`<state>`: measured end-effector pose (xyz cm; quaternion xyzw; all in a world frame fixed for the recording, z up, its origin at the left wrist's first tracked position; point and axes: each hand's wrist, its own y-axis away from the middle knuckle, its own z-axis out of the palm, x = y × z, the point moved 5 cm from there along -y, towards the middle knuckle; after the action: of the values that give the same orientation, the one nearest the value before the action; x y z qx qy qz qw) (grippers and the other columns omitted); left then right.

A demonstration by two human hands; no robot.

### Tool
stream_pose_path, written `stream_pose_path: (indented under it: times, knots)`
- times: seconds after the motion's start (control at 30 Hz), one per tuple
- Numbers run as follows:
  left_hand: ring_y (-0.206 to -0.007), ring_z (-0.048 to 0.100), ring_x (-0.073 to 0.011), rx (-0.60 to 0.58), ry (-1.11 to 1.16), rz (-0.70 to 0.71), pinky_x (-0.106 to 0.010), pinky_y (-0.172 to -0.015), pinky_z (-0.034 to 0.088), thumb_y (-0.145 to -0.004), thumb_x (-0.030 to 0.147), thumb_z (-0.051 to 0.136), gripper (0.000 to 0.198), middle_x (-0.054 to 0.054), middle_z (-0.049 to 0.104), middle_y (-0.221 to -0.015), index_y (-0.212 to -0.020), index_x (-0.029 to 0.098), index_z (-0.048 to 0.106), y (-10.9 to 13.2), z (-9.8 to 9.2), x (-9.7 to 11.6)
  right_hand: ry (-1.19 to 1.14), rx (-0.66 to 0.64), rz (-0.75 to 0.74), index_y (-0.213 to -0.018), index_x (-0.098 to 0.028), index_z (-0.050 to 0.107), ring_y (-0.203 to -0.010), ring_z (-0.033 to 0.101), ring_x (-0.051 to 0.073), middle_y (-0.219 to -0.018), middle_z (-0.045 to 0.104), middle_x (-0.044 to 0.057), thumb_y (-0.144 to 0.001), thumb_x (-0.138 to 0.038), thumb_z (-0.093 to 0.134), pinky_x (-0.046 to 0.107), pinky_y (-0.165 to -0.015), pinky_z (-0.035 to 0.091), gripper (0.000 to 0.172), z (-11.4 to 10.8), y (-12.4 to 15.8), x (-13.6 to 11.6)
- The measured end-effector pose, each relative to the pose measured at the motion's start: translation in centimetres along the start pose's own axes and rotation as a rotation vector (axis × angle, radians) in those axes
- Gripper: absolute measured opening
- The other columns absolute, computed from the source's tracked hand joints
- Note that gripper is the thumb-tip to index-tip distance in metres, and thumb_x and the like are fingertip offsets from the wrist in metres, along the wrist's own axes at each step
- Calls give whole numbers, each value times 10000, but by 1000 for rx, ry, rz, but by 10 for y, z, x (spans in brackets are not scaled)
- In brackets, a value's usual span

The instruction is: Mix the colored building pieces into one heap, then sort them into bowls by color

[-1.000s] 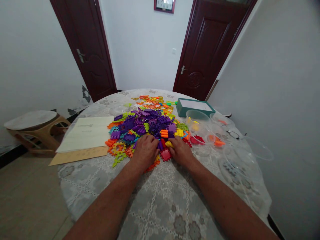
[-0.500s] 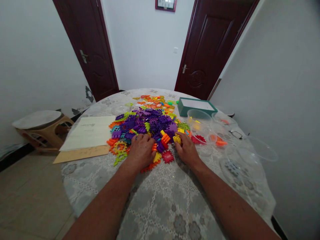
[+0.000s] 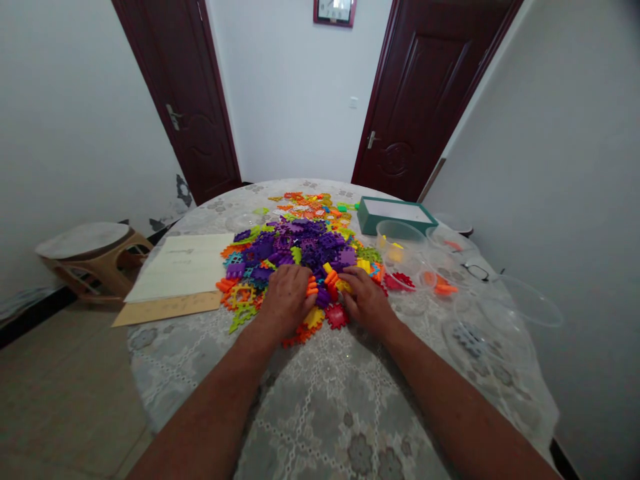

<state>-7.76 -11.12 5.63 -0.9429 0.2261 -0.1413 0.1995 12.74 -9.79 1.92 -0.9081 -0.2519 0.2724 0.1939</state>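
Filling most of my view: a round table [image 3: 310, 427] under a grey-and-white flowered cloth.
Pile: a heap of plastic pieces [image 3: 305, 241] in the middle of the table, purple on top, with lime, blue, orange and yellow showing at its edges; more orange and yellow ones lie just behind it.
Paper, to my left: a pale sheet [image 3: 183, 260] over a brown sheet [image 3: 175, 309], beside the heap.
Green box [image 3: 369, 222]: past the heap on my right, its top white.
Clear tub [image 3: 416, 247]: right in front of the box, something yellow visible through its wall.
Left hand [image 3: 287, 293]: palm down at the heap's near side, fingers bent by an orange piece [image 3: 311, 285]; I cannot tell whether they grip it.
Right hand [image 3: 367, 297]: apart from my left, thumb and fingers closed on a yellow piece [image 3: 343, 285].
Glasses [image 3: 476, 271]: dark-framed, on the cloth well to the right of my hands.
Red square [image 3: 337, 316]: notched along its edges, lying on the cloth just below my right fingertips.
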Motion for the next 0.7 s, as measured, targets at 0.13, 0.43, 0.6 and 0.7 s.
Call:
stream_pose_path:
  times: [0.13, 0.43, 0.6, 0.7]
  knots:
    - [-1098, 624, -299, 68, 89, -25, -450, -988, 509, -960, 296, 659, 294, -140, 682, -1160, -1219, 164, 612, -1, 2, -5, 82, -163, -4, -1476, -207, 592, -1457, 515, 229, -1656, 446, 111, -980, -97, 485, 387, -1144, 508, 519, 9, -10, -7]
    - [-1035, 706, -248, 131, 194, -66, -370, -948, 546, -1052, 372, 540, 230, -106, 744, -1109, -1145, 200, 661, -4, -2, -3, 244, -295, 66, -1559, -221, 524, -1227, 670, 246, -1485, 586, 144, -1050, -217, 468, 324, -932, 587, 512, 11, -11, -17]
    - [-951, 717, -216, 100, 257, -80, -333, -901, 538, -1106, 381, 390, 333, -87, 753, -1045, -1142, 196, 665, -5, -6, -3, 204, -303, 5, -1507, -209, 557, -1338, 612, 228, -1657, 455, 92, -989, -146, 483, 331, -1069, 534, 527, 12, -11, -25]
    - [-874, 713, -205, 90, 354, -154, -321, -854, 532, -1111, 419, 356, 382, -60, 752, -981, -1138, 209, 674, -6, -10, -5, 175, -309, 33, -1465, -209, 578, -1338, 610, 219, -1600, 523, 87, -979, -128, 475, 330, -1084, 522, 503, 12, -11, -25]
